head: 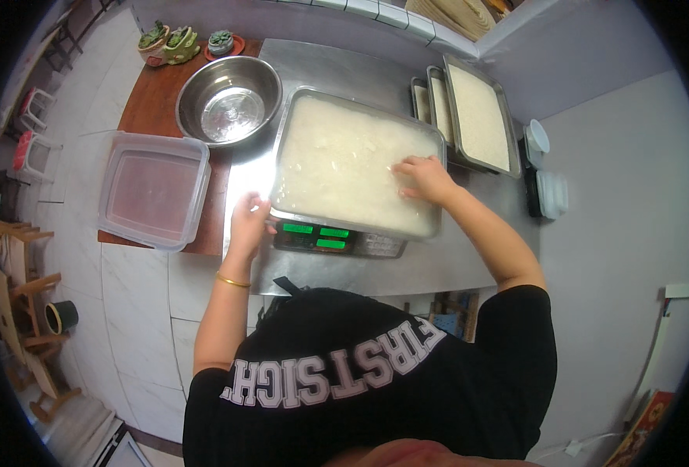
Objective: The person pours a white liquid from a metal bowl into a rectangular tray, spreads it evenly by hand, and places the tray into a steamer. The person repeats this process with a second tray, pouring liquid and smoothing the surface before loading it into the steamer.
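Note:
A rectangular metal tray [361, 163] filled with pale rice under cloudy water rests on a digital scale [373, 244] with green lit displays. At the tray's near left corner, my left hand [250, 220] grips the rim, thumb above and fingers below. My right hand [425, 178] reaches over the right side of the tray. Its fingers are apart and the tips dip into the wet rice surface, with nothing seen held in them. The tray covers most of the scale's platform.
A steel basin [230, 108] and a clear plastic bin [153, 190] stand to the left. Several trays of dry rice [479, 117] lean at the back right. Potted succulents [221, 44] sit at the back left. White plastic containers [552, 195] lie by the right wall.

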Action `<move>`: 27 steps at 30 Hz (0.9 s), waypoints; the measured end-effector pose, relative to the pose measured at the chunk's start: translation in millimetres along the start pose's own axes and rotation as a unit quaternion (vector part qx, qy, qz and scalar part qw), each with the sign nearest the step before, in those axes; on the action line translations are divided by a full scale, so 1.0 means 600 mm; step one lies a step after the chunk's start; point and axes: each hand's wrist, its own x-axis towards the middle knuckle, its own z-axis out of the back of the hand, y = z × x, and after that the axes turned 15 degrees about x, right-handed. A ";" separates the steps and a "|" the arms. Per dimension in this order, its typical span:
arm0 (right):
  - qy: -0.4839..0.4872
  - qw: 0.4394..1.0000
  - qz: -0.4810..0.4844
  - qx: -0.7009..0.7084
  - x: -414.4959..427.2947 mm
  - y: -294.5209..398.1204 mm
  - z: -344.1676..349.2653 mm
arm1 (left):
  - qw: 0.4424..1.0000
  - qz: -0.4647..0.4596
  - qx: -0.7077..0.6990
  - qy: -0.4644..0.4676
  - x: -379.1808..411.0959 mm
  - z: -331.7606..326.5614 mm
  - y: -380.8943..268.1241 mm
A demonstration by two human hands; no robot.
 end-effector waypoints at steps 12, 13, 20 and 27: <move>0.058 0.992 0.052 -0.098 0.112 0.083 -0.020 | 1.000 -0.003 0.000 0.002 0.001 0.001 0.001; 0.084 0.988 0.035 -0.124 0.111 0.068 -0.012 | 1.000 -0.001 -0.004 0.000 -0.001 -0.003 -0.004; -0.023 0.996 0.075 0.032 0.168 0.150 -0.023 | 1.000 0.011 -0.001 -0.010 0.000 -0.003 -0.003; 0.039 0.995 0.091 0.000 0.175 0.107 0.013 | 1.000 -0.004 -0.007 -0.001 0.000 -0.005 -0.003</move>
